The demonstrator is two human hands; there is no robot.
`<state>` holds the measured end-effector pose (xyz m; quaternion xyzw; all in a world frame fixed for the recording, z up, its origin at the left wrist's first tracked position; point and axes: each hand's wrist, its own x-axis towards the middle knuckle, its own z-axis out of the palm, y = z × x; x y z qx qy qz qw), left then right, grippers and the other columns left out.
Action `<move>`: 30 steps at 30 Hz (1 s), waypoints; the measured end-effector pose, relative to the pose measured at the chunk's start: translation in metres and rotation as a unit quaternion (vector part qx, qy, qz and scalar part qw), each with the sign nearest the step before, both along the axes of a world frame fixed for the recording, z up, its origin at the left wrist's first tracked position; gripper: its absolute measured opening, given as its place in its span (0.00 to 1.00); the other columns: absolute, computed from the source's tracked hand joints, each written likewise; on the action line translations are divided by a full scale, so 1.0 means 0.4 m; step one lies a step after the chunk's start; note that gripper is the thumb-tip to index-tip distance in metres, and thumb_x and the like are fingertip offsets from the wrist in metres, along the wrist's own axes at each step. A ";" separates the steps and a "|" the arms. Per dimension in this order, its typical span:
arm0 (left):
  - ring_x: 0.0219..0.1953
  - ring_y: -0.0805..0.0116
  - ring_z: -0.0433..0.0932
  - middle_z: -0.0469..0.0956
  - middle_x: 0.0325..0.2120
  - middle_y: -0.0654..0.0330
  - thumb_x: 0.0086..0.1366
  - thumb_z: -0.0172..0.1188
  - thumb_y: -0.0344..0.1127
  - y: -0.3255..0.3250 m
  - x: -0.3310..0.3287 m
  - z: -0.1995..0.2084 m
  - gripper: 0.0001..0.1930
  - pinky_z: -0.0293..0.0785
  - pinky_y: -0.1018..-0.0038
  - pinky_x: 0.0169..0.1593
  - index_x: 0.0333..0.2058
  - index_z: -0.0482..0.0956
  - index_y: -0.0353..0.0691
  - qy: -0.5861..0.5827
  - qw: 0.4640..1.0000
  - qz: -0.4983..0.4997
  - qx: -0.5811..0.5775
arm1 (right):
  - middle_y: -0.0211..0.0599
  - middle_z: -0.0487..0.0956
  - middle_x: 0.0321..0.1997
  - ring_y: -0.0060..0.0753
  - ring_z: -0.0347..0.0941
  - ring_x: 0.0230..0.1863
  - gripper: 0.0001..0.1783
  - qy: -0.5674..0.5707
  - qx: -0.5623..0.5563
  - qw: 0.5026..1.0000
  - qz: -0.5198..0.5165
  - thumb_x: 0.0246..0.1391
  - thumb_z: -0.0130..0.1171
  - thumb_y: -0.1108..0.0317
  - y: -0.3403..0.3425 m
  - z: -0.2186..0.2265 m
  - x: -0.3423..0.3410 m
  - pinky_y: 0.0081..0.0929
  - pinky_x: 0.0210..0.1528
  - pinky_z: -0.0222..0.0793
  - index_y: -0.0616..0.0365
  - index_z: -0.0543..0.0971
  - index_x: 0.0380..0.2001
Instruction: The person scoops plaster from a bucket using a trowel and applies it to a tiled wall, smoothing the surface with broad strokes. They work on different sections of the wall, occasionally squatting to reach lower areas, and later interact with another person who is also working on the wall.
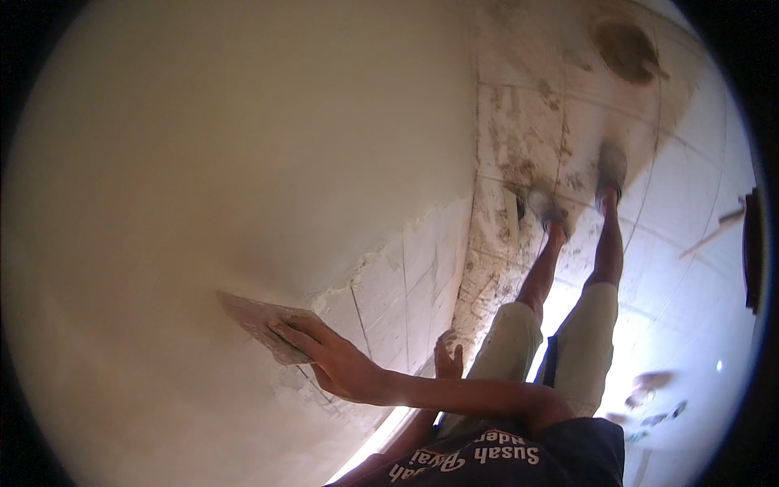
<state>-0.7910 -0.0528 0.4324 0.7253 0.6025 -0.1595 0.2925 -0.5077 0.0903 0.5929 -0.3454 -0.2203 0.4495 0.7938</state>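
Observation:
My right hand [329, 357] reaches across to the left and is shut on a flat plastering trowel [260, 323], pressing its blade against the smooth cream plaster of the wall [203, 178]. The blade sits at the ragged edge where the fresh plaster meets bare white wall tiles [398, 284]. My left hand [448, 355] is raised beside the lower tiles near my knee, fingers up and holding nothing. Its forearm is partly hidden under my right arm.
My legs and plaster-caked shoes [552, 213] stand on a tiled floor [519, 122] smeared with grey mortar. A dark round pan [625, 49] lies on the floor further off. A thin stick [714, 231] and a dark object [753, 252] are at the right.

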 end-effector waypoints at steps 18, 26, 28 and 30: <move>0.59 0.43 0.68 0.69 0.57 0.45 0.66 0.60 0.37 0.162 0.629 -0.576 0.29 0.65 0.51 0.63 0.64 0.63 0.42 -0.242 0.958 -0.129 0.083 | 0.49 0.74 0.61 0.42 0.74 0.57 0.26 -0.120 -0.257 0.959 0.023 0.67 0.53 0.68 0.008 -1.053 0.498 0.37 0.60 0.69 0.65 0.67 0.66; 0.63 0.45 0.67 0.67 0.62 0.44 0.68 0.58 0.51 0.239 0.769 -1.225 0.36 0.65 0.51 0.64 0.69 0.59 0.44 -0.115 0.933 -0.341 0.021 | 0.50 0.76 0.61 0.54 0.75 0.57 0.29 -0.198 -0.175 0.941 0.212 0.68 0.51 0.57 0.062 -1.474 0.788 0.41 0.64 0.67 0.68 0.70 0.63; 0.66 0.45 0.65 0.64 0.64 0.43 0.68 0.57 0.54 0.293 0.826 -1.307 0.38 0.62 0.51 0.66 0.71 0.56 0.45 -0.096 0.926 -0.366 -0.002 | 0.54 0.74 0.63 0.55 0.71 0.62 0.30 -0.381 -0.151 0.899 0.154 0.68 0.52 0.57 0.134 -1.615 0.928 0.42 0.69 0.63 0.70 0.70 0.63; 0.68 0.45 0.63 0.63 0.66 0.43 0.69 0.56 0.55 0.269 0.886 -1.332 0.39 0.60 0.49 0.67 0.72 0.56 0.45 -0.066 0.916 -0.386 -0.084 | 0.52 0.72 0.65 0.53 0.70 0.63 0.28 -0.325 -0.160 0.927 0.100 0.68 0.52 0.59 0.125 -1.620 0.994 0.42 0.69 0.63 0.68 0.69 0.64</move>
